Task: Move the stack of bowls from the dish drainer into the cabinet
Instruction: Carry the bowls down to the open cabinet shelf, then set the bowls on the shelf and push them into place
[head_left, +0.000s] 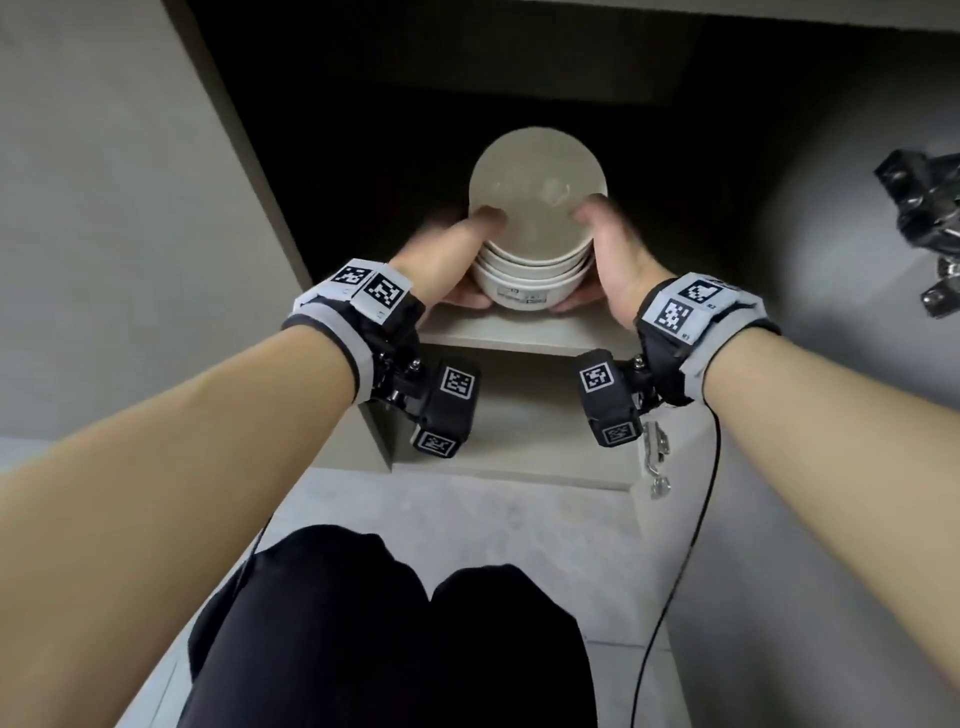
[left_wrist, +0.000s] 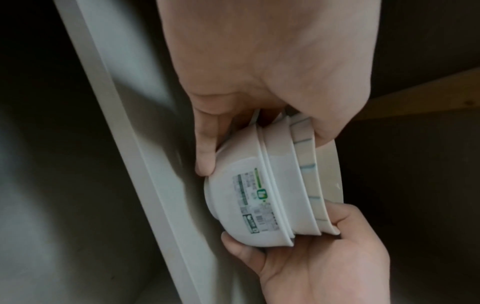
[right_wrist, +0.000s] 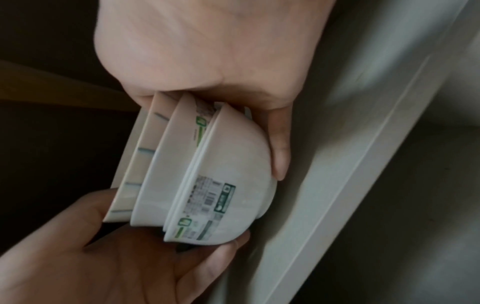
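A stack of several white bowls (head_left: 535, 228), the lowest with a printed label, sits between my hands just over the front edge of the cabinet shelf (head_left: 519, 332). My left hand (head_left: 465, 260) grips its left side, thumb on the top rim and fingers under the base. My right hand (head_left: 597, 260) grips the right side the same way. In the left wrist view the bowls (left_wrist: 272, 185) lie close to the shelf edge (left_wrist: 145, 164). The right wrist view shows the stack (right_wrist: 207, 174) with fingers (right_wrist: 280, 156) between base and shelf. Whether the stack touches the shelf is unclear.
The cabinet interior behind the bowls is dark. Its left side panel (head_left: 249, 171) stands close to my left hand. A lower shelf (head_left: 519, 441) lies beneath, with a metal hinge (head_left: 654, 457) at its right. A black metal fitting (head_left: 919, 208) hangs at far right. My knees (head_left: 389, 623) are below.
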